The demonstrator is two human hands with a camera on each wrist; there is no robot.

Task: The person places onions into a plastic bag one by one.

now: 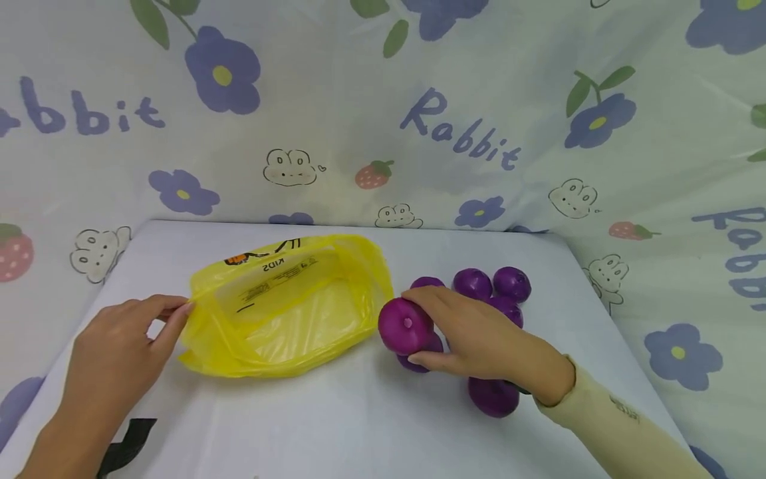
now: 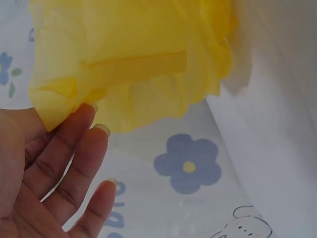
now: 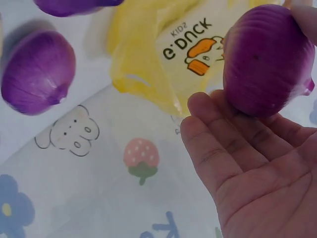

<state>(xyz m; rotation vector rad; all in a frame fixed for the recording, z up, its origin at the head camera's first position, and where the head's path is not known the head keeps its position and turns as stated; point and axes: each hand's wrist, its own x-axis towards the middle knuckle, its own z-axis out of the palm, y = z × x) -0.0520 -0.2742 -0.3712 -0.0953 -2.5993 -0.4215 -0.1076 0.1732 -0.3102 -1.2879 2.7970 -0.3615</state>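
Note:
My left hand (image 1: 122,349) pinches the left edge of a yellow plastic bag (image 1: 311,332) between thumb and forefinger. The bag lies on the table with its mouth spread open toward me, and its printed side is at the back. In the left wrist view the thin yellow film (image 2: 133,44) hangs from the pinching fingers. My right hand (image 1: 473,326) holds a purple onion (image 1: 405,326) just beside the bag's right edge. In the right wrist view that onion (image 3: 267,59) sits between the thumb and the fingers.
Several more purple onions lie on the white table (image 1: 359,426) at the right, among them one at the back (image 1: 512,285) and one at the front (image 1: 493,398). A black strip (image 1: 128,442) shows by the left wrist. A patterned cloth (image 1: 335,100) hangs behind the table.

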